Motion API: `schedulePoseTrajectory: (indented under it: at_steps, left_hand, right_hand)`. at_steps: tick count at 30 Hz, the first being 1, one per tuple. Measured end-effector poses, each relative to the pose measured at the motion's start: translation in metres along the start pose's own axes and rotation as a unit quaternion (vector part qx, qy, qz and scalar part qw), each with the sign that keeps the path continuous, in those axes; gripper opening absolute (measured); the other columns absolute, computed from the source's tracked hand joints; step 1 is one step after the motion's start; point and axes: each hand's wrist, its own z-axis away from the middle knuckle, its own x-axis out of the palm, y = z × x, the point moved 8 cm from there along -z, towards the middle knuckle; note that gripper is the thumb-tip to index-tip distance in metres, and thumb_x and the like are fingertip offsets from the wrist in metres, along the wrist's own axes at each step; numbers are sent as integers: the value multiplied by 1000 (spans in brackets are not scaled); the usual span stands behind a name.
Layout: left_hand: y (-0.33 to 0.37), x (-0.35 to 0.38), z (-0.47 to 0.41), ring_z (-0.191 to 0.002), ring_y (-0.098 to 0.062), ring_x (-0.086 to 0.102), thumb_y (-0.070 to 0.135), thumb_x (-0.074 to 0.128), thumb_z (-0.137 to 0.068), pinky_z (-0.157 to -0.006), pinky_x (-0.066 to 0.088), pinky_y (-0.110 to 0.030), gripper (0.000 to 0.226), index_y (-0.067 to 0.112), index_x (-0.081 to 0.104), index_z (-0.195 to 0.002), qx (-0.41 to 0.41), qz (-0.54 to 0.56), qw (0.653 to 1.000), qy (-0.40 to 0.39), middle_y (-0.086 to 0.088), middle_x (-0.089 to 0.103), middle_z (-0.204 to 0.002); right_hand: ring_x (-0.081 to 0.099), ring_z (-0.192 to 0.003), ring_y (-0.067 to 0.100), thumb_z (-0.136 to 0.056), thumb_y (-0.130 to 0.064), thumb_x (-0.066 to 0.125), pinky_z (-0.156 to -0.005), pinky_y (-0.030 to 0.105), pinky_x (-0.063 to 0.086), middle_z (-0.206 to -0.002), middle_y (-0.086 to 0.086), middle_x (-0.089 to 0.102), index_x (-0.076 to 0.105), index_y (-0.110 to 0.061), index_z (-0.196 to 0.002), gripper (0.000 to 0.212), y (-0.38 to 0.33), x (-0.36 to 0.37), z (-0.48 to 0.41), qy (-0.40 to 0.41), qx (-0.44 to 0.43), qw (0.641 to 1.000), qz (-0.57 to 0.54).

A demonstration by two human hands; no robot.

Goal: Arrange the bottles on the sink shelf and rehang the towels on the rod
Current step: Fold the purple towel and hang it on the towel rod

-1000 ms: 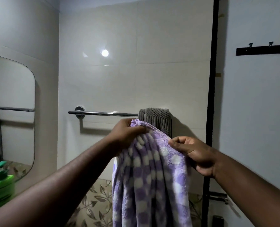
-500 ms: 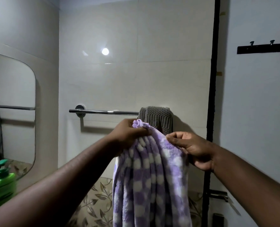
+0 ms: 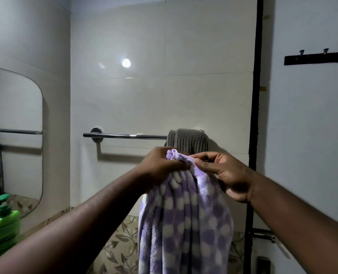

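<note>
A purple and white checked towel (image 3: 186, 220) hangs bunched in front of me, just below the chrome towel rod (image 3: 128, 136). My left hand (image 3: 162, 165) grips its top edge, and my right hand (image 3: 223, 173) pinches the same edge right beside it. A grey ribbed towel (image 3: 190, 140) is draped over the rod's right end, directly behind my hands. A green bottle (image 3: 2, 232) with a dark green cap stands at the lower left edge.
A rounded mirror (image 3: 13, 135) on the left wall reflects the rod and a grey towel. A black door frame (image 3: 254, 135) runs down the right, with a black hook rail (image 3: 318, 58) on the wall beyond it. Leaf-patterned tiles (image 3: 116, 250) line the lower wall.
My right hand has moved left along the towel's top edge until it sits next to my left hand, gathering the towel narrower. Both hands sit slightly closer to the grey towel.
</note>
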Motion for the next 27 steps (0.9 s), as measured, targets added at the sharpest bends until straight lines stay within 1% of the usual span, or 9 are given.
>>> schedulePoseTrajectory:
  at_steps: [3,5,8,10,12,16,20,24,27]
  left_hand:
    - [-4,-27,-2,-70,-15,65,13,87,-70,-73,53,-31,14,13,75,-76,-14,12,998,55,-4,74,-74]
    - [-3,-25,-1,-70,-12,66,9,86,-79,-72,54,-28,12,15,76,-77,-19,-9,1000,15,0,76,-75]
    - [0,16,4,-95,-12,71,14,85,-83,-93,58,-32,29,12,77,-110,-32,-21,992,-118,-7,79,-108]
    - [0,33,2,-104,-10,68,20,87,-81,-99,53,-32,45,9,71,-123,-22,-24,990,-135,-2,77,-115]
    - [-2,33,-2,-93,-12,65,25,86,-78,-92,52,-35,39,5,74,-109,-12,-28,993,-112,-6,76,-102]
    - [-8,26,-1,-88,-18,67,20,82,-74,-88,56,-37,39,-2,74,-105,-21,-5,997,-80,-25,75,-108]
    - [-11,-6,-5,-73,-17,68,7,82,-79,-79,56,-36,11,3,76,-87,-48,-9,999,24,-11,77,-83]
    - [-15,20,1,-88,-16,70,22,83,-85,-88,57,-35,24,6,77,-102,-63,-24,994,-86,-10,79,-101]
    - [-13,36,1,-88,-12,66,25,85,-83,-87,54,-33,30,6,75,-105,-39,-34,994,-98,-6,76,-98]
  right_hand:
    - [70,-77,23,-72,-17,80,-72,34,61,-93,17,75,71,-1,-101,34,5,-22,10,43,20,998,30]
    - [69,-69,21,-65,-19,83,-65,31,60,-85,15,74,72,-4,-91,32,5,-33,11,96,12,994,44]
    - [69,-68,21,-73,-11,82,-71,36,61,-79,14,74,73,0,-84,18,-5,-19,6,122,-30,990,56]
    - [68,-73,21,-78,-5,82,-76,39,61,-78,13,74,73,0,-81,11,-12,-6,2,133,-55,986,79]
    - [67,-73,24,-74,-8,87,-76,42,60,-77,15,72,70,-6,-74,17,-16,-5,0,153,-67,983,81]
    - [65,-74,24,-64,-18,89,-73,37,57,-83,19,69,66,-7,-78,29,-11,-12,3,131,-36,989,60]
    - [55,-61,12,-82,-9,79,-55,23,47,-79,8,69,72,-3,-96,16,3,-24,15,84,42,993,75]
    - [51,-51,5,-84,0,76,-40,17,32,-73,3,69,71,-7,-85,9,4,-20,11,137,9,988,74]
    - [54,-56,8,-87,11,68,-42,17,41,-75,3,69,69,-11,-79,23,2,-10,3,151,-22,985,84]
